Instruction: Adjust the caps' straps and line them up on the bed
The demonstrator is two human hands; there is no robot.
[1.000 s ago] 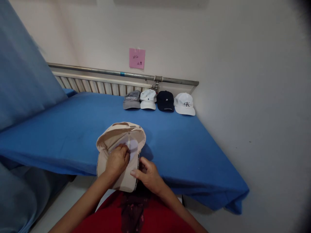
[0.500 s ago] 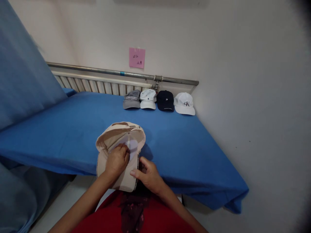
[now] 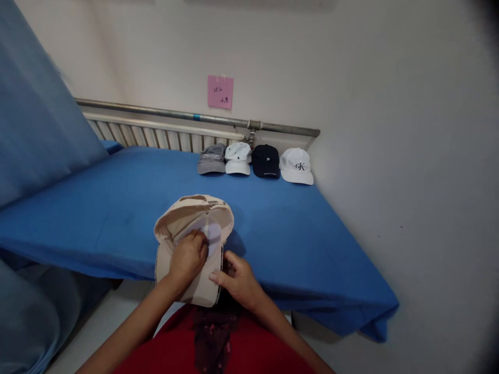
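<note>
A beige baseball cap [image 3: 163, 259] is tipped toward me near the front of the bed, its inside facing up and its brim pointing at my body. My left hand [image 3: 189, 254] reaches into the crown over the brim. Its fingers are curled against the pale lining [image 3: 214, 236], and what they pinch, if anything, is hidden. At the brim's right edge, my right hand [image 3: 239, 280] grips with the thumb on the underside and the fingers behind it.
Along the back of the blue-covered bed [image 3: 273, 223] stand a grey cap [image 3: 211, 159], a pale patterned cap [image 3: 237, 158], a black cap [image 3: 265, 161] and a white cap [image 3: 296, 166]. A pipe [image 3: 156, 111] and radiator [image 3: 148, 136] run behind. A blue curtain [image 3: 39, 114] hangs left.
</note>
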